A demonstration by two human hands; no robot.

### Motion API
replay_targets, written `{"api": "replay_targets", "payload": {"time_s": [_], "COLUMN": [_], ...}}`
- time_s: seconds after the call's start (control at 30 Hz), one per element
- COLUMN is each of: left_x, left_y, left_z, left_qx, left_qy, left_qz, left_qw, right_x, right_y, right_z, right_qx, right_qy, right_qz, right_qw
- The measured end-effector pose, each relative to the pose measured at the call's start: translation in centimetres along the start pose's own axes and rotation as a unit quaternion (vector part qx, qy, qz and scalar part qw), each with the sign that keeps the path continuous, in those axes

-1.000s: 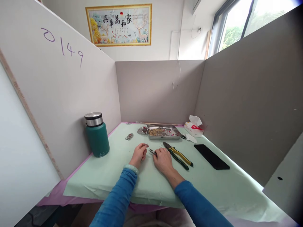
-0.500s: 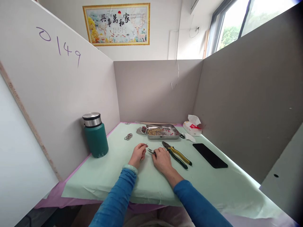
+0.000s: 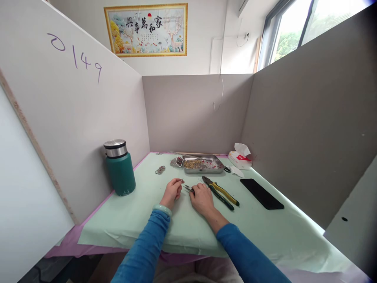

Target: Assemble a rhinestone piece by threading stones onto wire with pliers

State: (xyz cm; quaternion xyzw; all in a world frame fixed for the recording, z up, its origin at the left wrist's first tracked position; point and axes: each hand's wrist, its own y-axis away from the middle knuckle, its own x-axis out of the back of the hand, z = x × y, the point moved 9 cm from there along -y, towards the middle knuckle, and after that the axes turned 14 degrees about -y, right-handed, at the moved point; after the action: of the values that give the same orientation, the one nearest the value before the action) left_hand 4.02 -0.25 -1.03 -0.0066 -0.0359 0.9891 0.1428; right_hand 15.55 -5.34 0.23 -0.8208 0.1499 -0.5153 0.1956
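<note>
Near the middle of the cloth, my left hand (image 3: 172,192) is closed in a pinch. A tiny piece pokes up at its fingertips, too small to name. My right hand (image 3: 202,199) wraps round a small pair of needle-nose pliers (image 3: 188,188), whose thin jaws point left and stand slightly apart. A short gap separates those jaws from the left fingertips. The handles are mostly hidden under the right hand. Just right of that hand lie larger pliers (image 3: 224,194) with yellow and dark green grips.
Behind the hands stands a metal tray (image 3: 203,171) of gold and red bits. Beside it are a small pouch (image 3: 176,161) and a little silvery heap (image 3: 160,170). A green bottle (image 3: 120,173) stands left; a black phone-like slab (image 3: 261,193) and tissue pack (image 3: 240,160) sit right.
The whole view has shifted very slightly. Both hands and the small pliers keep nearly the same position and grip.
</note>
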Motion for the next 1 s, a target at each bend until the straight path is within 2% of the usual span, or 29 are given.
{"api": "replay_targets", "payload": {"time_s": [1.0], "left_x": [-0.08], "left_y": [-0.07], "left_z": [0.08], "left_qx": [0.000], "left_qy": [-0.021], "left_qz": [0.001], "left_qw": [1.000], "right_x": [-0.19], "right_y": [-0.12], "right_z": [0.20], "right_qx": [-0.005], "right_qy": [-0.003], "right_qz": [-0.006], "right_qw": [1.000]}}
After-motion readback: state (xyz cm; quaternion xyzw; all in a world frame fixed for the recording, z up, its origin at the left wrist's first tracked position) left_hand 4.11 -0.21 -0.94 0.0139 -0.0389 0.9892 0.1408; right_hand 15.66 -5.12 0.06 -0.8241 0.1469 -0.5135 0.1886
